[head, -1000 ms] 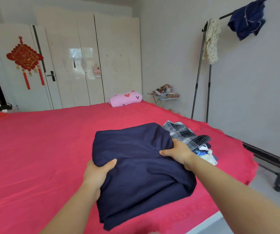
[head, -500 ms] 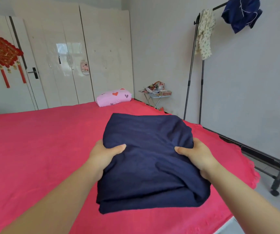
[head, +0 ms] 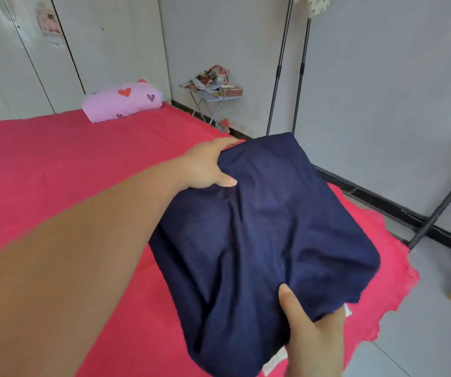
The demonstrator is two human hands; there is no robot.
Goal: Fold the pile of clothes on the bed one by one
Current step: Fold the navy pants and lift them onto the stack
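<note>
A folded navy blue garment is held over the right corner of the red bed. My left hand grips its far left edge, thumb on top of the cloth. My right hand grips its near right edge at the bottom of the view, thumb pressed on top. The garment covers the bed corner beneath it, so whatever lies under it is hidden. A small white scrap peeks out under its near edge.
A pink heart-print pillow lies at the bed's far side by white wardrobes. A small folding table with clutter stands in the corner. Black clothes-rack poles and a rack leg stand on the grey floor to the right.
Both hands carried the folded navy garment rightward toward the bed's right corner, turning it. The view swung right and down; the plaid clothes seen a second ago are now out of sight.
</note>
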